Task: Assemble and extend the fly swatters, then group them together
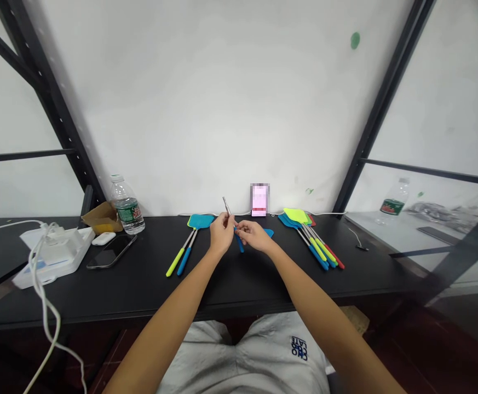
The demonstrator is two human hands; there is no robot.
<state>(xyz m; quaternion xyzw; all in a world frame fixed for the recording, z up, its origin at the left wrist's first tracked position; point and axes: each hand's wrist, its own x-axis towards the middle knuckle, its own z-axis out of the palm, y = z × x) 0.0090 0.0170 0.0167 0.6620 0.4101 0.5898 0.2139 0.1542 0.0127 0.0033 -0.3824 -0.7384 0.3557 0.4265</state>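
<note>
My left hand (221,234) is closed in a pinch round a fly swatter handle, with its silver metal rod (226,206) pointing up past the fingers. Below the fingers the blue grip (240,244) slants down towards the black table. My right hand (255,235) pinches the same piece close to where rod and grip meet; its fingertips partly cover that spot. Behind my right hand a blue swatter head (269,232) lies on the table, mostly hidden. To the left rest two fly swatters, one with a yellow-green grip (175,262) and one with a blue grip (184,262).
Several fly swatters (295,215) are piled at the right. A lit phone (259,200) leans on the wall. At the left are a water bottle (128,210), cardboard box (102,218), dark phone (111,253), white case (103,238) and a power strip (58,254) with cables.
</note>
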